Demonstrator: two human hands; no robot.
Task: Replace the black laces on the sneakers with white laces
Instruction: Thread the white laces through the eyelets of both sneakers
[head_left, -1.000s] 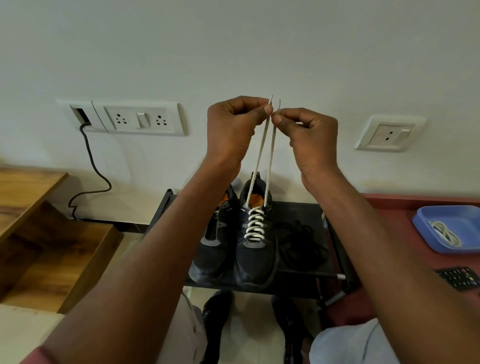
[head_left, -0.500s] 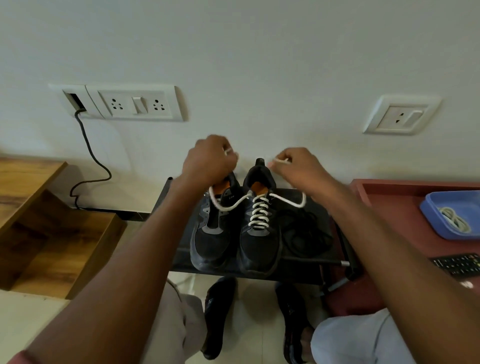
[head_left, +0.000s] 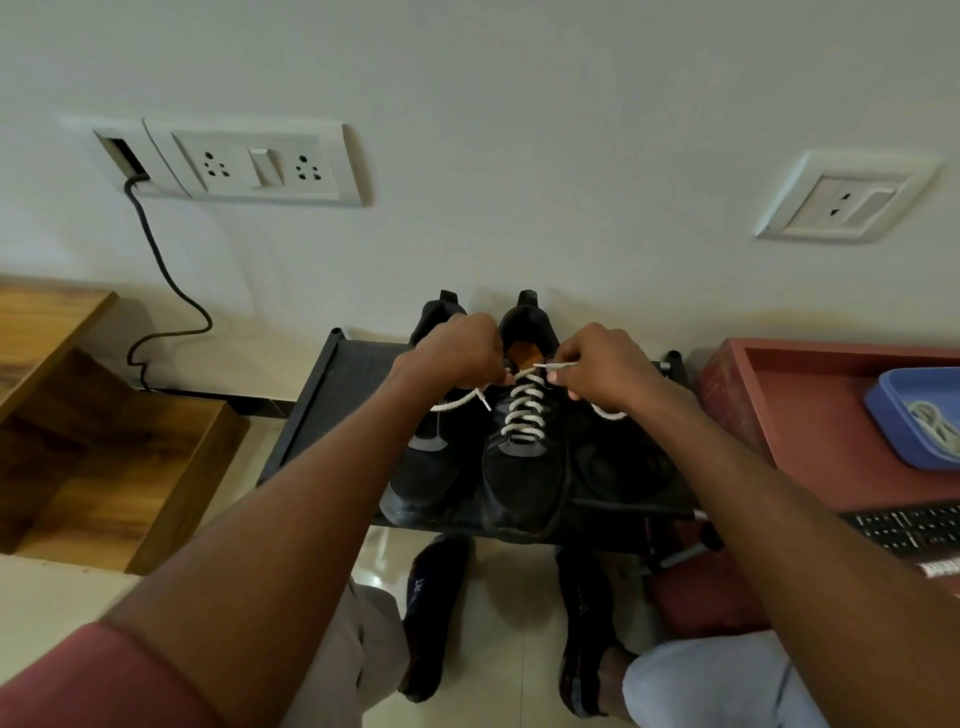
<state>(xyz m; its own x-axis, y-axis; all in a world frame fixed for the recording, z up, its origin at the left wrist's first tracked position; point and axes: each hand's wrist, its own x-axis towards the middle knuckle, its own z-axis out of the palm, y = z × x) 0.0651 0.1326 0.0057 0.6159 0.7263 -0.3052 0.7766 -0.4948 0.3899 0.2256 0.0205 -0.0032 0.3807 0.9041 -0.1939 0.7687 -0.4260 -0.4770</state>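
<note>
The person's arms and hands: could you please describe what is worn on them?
The left hand and right hand are bare, with no gloves, rings or watch visible. Both forearms are uncovered. A dull red sleeve covers the left upper arm; the right arm's sleeve is out of view.

Both bare forearms reach forward and converge. The left hand (head_left: 457, 353) is curled knuckles-up, pinching one end of the white woven shoelace (head_left: 522, 410); the right hand (head_left: 605, 366) pinches the other end between thumb and forefinger.
</note>
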